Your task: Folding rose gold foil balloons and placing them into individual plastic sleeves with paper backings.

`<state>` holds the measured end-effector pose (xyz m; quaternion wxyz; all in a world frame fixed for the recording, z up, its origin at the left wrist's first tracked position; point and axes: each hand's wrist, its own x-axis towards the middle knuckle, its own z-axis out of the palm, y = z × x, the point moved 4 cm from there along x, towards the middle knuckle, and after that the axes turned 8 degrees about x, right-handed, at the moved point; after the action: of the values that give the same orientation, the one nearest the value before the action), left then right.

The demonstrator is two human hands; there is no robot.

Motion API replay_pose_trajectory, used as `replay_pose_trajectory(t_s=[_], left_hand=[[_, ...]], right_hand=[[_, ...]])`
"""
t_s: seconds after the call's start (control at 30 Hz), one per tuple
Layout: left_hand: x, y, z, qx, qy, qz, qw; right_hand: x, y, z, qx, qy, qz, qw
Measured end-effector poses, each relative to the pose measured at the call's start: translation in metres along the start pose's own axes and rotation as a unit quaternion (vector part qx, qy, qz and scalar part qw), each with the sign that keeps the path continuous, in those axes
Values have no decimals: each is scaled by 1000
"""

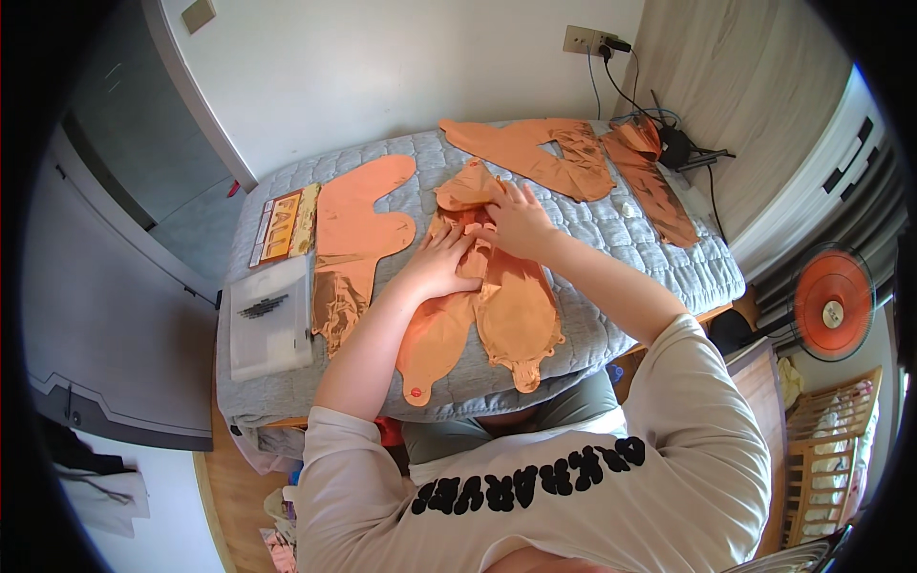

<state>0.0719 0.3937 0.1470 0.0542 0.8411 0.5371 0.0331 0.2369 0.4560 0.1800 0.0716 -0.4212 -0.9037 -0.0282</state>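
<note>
A flat orange foil balloon [521, 320] lies at the front middle of the bed, with two rounded lobes toward me and its far part folded and wrinkled. My left hand [446, 263] rests on its middle, fingers spread and thumb out to the right. Higher up, my right hand [521, 224] lies on the folded part with its fingers stretched apart. To the left is another flat foil balloon [358, 205] with two arms. Beyond my right hand lies a foil balloon [535, 153] with a triangular hole, and a long narrow foil piece [659, 196] is beside it.
The grey quilted bed [621, 258] carries everything. At its left are a printed flat package [284, 226] and a clear plastic sleeve [272, 334] with dark thin sticks on it. Black cables and a dark device [675, 148] sit at the far right. A fan [833, 313] stands right.
</note>
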Motion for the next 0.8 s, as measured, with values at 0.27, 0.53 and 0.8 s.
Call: replay_pose_trajectory(t_s=[0.27, 0.53, 0.8], left_hand=[[-9, -2, -5, -7, 3, -5, 1000], [-3, 6, -9, -13, 1, 3, 1000], [-6, 0, -2, -9, 0, -4, 1000]], right_hand=[[7, 51, 13, 158, 30, 153, 975], [35, 95, 37, 220, -43, 179, 958], [32, 59, 6, 115, -24, 223, 968]])
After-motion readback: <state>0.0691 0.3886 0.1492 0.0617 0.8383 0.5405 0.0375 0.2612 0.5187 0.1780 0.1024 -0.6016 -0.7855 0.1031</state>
